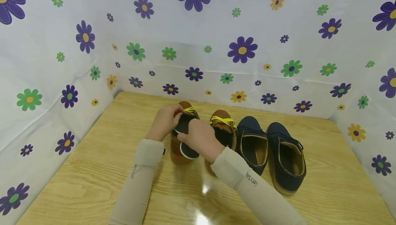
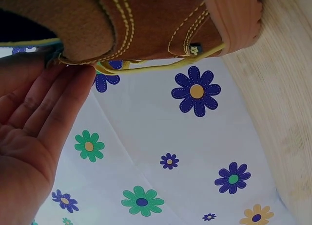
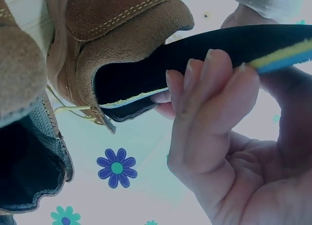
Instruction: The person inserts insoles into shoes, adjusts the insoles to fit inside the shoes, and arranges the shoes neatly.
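A brown shoe (image 1: pixel 177 151) with yellow laces stands leftmost in the row, toe away from me. My right hand (image 1: pixel 201 136) pinches a black insole (image 3: pixel 258 40) with a yellow and blue edge. In the right wrist view, the insole's front part lies inside the shoe's opening, and its other end sticks out. My left hand (image 1: pixel 165 121) pinches the shoe's upper at the opening, near the laces. In the left wrist view, its fingertips (image 2: pixel 78 75) meet the collar edge beside a yellow lace. The insole's front tip is hidden inside the shoe.
Right of my hands stands the matching brown shoe (image 1: pixel 220 113) with yellow laces. Two navy shoes (image 1: pixel 249 123) (image 1: pixel 276 130) stand farther right in the same row. All rest on a wooden table (image 1: pixel 102 163), bordered by a flowered cloth (image 1: pixel 213 25) at the back and sides.
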`<state>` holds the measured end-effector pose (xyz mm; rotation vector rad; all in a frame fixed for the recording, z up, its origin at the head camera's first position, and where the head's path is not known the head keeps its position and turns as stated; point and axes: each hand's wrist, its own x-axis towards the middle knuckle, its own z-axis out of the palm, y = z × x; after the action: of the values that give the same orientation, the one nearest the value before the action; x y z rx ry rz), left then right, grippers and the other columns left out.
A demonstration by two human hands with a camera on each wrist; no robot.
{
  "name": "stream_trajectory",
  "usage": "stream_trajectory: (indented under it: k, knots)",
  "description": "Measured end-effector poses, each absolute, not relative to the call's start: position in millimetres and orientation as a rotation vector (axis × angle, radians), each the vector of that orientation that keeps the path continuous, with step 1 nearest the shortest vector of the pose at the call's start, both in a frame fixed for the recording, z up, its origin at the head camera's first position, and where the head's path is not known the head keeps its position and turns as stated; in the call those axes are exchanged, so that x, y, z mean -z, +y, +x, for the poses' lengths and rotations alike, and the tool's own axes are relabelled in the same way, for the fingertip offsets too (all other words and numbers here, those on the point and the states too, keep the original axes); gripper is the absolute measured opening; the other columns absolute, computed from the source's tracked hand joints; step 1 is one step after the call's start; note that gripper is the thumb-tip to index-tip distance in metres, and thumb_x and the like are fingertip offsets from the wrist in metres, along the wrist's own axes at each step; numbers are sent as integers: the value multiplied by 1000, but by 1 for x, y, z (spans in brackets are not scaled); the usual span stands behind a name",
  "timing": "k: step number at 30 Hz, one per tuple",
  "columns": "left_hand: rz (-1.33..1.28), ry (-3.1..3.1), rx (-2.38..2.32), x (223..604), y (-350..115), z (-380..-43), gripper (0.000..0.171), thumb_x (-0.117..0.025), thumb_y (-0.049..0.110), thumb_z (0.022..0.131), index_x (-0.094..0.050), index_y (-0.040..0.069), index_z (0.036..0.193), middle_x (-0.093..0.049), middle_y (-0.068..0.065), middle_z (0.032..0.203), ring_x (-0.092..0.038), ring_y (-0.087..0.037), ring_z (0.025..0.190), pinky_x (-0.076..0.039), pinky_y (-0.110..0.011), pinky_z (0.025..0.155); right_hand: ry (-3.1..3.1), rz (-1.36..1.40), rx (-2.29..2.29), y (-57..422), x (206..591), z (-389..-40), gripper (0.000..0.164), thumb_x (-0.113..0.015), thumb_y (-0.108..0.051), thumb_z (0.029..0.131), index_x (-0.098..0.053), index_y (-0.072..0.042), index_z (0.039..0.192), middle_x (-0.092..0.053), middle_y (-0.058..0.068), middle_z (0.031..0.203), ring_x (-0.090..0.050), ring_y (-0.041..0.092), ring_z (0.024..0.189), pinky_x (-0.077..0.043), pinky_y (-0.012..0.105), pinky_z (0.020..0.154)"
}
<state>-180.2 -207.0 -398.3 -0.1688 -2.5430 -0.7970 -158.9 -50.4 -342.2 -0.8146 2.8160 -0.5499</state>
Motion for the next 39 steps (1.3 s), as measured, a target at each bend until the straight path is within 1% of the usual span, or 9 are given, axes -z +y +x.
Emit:
stream_trajectory:
  k: [8,16,21,26,28,30,34,36,39]
  knots:
    - [-161,-2558,813,396,-206,-179,9,-62,1,92,-68,-3,97,-70,-16,92,-64,-29,80,-53,-42,75,2826,-781,570,-55,345,-166,36,-69,-35,87,-67,1,89,-61,7,78,-56,19,64,-46,33,53]
    - [-163,-2543,795,398,-206,-180,8,-62,0,91,-68,-3,95,-69,-16,90,-64,-29,78,-53,-42,74,2870,-766,547,-61,351,-174,37,-70,-36,87,-68,0,93,-64,9,83,-58,21,68,-48,36,56]
    - [-169,-2526,789,400,-207,-180,8,-62,0,91,-69,-3,94,-70,-15,89,-64,-29,77,-53,-42,73,2889,-768,500,-67,354,-177,38,-69,-38,88,-69,-1,96,-66,10,87,-61,22,73,-49,37,59]
    - [-186,-2508,774,401,-207,-180,7,-62,-1,90,-69,-3,93,-70,-15,87,-64,-29,75,-52,-41,71,2890,-750,471,-72,357,-181,40,-67,-38,89,-70,0,102,-67,10,92,-64,24,79,-51,38,61]
    - [-183,-2512,776,401,-207,-180,7,-63,-1,90,-69,-3,92,-70,-15,87,-64,-29,75,-52,-41,71,2895,-753,448,-73,359,-180,41,-66,-40,89,-71,-1,103,-68,11,92,-65,26,81,-52,39,64]
    - [-172,-2521,785,401,-207,-180,7,-62,-1,90,-69,-3,93,-70,-15,87,-64,-29,76,-52,-41,72,2897,-759,414,-73,361,-177,43,-66,-42,90,-72,-1,101,-68,11,90,-65,27,81,-53,40,64]
    - [-158,-2537,800,401,-206,-179,8,-62,0,91,-69,-3,93,-69,-15,88,-64,-28,77,-52,-41,73,2890,-798,316,-70,362,-165,45,-64,-47,89,-71,-2,90,-67,11,82,-65,27,75,-52,38,59]
    - [-167,-2530,801,401,-207,-180,8,-62,1,91,-69,-3,93,-70,-15,88,-64,-29,78,-52,-41,73,2890,-829,273,-67,363,-159,46,-65,-49,88,-70,-3,83,-65,10,77,-63,25,71,-51,36,54]
    - [-170,-2524,798,401,-208,-181,8,-62,1,91,-69,-3,93,-70,-15,89,-64,-29,78,-52,-41,74,2874,-856,264,-61,360,-152,47,-66,-50,87,-66,-5,73,-62,9,70,-61,26,69,-47,34,51]
